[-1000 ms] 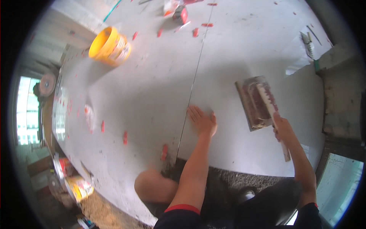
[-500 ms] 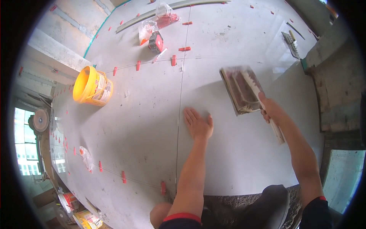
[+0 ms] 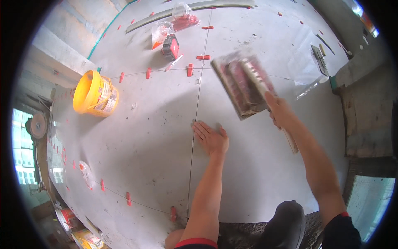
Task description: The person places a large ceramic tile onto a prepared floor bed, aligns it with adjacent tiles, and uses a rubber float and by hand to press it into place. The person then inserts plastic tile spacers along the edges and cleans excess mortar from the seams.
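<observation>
Left hand (image 3: 211, 139) lies flat on tile (image 3: 257, 178) while right hand (image 3: 280, 113), apart, clasps the handle (image 3: 257, 79) of the broad-headed tool (image 3: 233, 79) ahead, likely stiff, head-heavy and best held there.

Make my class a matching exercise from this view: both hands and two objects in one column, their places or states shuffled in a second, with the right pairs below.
Column one
1. Left hand
2. Right hand
3. Yellow bucket
4. Toothed trowel

Column two
A. On the tiles, to the left of both hands
B. Closed around a long pale handle
C. Lying near the far right side of the tiles
D. Palm down, fingers spread toward the dark seam

Right pairs: 1-D, 2-B, 3-A, 4-C
</observation>
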A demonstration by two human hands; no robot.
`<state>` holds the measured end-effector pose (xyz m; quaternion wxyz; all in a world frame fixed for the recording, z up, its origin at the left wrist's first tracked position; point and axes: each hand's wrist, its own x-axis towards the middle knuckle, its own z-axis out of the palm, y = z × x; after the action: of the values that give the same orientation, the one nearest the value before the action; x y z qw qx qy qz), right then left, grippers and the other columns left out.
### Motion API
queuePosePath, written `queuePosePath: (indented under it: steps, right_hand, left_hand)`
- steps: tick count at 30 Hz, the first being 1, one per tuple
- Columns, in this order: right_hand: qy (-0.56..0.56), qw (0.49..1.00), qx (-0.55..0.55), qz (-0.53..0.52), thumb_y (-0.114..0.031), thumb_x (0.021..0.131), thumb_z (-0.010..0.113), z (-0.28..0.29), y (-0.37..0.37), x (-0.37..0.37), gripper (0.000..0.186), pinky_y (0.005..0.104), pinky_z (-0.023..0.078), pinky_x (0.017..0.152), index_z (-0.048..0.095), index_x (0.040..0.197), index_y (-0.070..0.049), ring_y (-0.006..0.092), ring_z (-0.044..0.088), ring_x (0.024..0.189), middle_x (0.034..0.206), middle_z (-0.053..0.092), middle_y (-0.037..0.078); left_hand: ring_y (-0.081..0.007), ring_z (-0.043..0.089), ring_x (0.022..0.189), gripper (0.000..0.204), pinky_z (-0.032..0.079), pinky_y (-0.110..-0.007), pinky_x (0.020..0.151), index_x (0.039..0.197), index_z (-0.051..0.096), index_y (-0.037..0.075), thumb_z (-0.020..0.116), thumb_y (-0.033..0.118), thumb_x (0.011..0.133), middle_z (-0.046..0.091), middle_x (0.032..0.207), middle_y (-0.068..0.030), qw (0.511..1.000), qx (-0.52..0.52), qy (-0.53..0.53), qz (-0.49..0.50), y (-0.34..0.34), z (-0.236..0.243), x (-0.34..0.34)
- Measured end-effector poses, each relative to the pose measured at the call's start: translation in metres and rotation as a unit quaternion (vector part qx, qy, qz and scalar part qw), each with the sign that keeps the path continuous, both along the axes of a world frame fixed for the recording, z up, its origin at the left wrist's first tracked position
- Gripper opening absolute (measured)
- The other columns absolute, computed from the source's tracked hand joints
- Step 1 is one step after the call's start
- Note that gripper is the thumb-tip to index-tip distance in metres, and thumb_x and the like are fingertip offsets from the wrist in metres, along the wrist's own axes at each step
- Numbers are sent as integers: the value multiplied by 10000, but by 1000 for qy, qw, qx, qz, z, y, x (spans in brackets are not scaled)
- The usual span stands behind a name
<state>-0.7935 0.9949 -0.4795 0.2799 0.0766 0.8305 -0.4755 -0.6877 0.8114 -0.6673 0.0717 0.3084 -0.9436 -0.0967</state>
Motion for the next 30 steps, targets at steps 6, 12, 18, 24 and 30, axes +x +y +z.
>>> queuePosePath:
  steps: [6, 12, 18, 24, 30]
  right_hand:
    - [95, 987, 130, -24, -586, 926, 379, -72, -5, 19, 632, 380, 422, 401, 540, 910, 24, 231, 513, 455, 643, 561, 127]
    - [-53, 997, 6, 50, -545, 937, 387, -18, -6, -9, 607, 390, 454, 444, 577, 1067, 16, 275, 579, 520, 690, 604, 173]
    - [172, 966, 180, -72, -496, 964, 364, -100, 62, 50, 577, 366, 426, 429, 593, 1093, 19, 206, 525, 480, 612, 545, 112]
    - [-72, 994, -63, -62, -569, 929, 434, -28, 88, 2, 522, 287, 350, 354, 523, 885, -56, 107, 400, 376, 560, 457, 33]
    - [149, 953, 96, -247, -588, 922, 431, -23, 207, 107, 548, 304, 365, 370, 530, 791, -65, 131, 427, 395, 551, 463, 34]
  left_hand:
    - [-374, 34, 1432, 794, 34, -416, 1164, 1425, 131, -127, 387, 425, 915, 85, 1524, -271, 999, 30, 11, -22, 17, 7, -11]
    - [-384, 70, 1426, 783, 55, -419, 1164, 1411, 161, -144, 396, 412, 912, 133, 1507, -291, 999, 8, 35, -9, -2, 1, 0]
    - [-386, 95, 1421, 774, 77, -447, 1159, 1411, 158, -148, 392, 393, 910, 143, 1507, -289, 999, -16, 17, -34, 16, 6, -10]
    - [-381, 141, 1412, 751, 116, -477, 1150, 1380, 244, -156, 399, 410, 912, 184, 1494, -289, 994, -83, -37, -67, -11, -36, -5]
    - [-385, 167, 1403, 777, 114, -465, 1158, 1389, 229, -151, 425, 426, 907, 195, 1486, -295, 997, -57, -45, -11, 13, 2, -10]
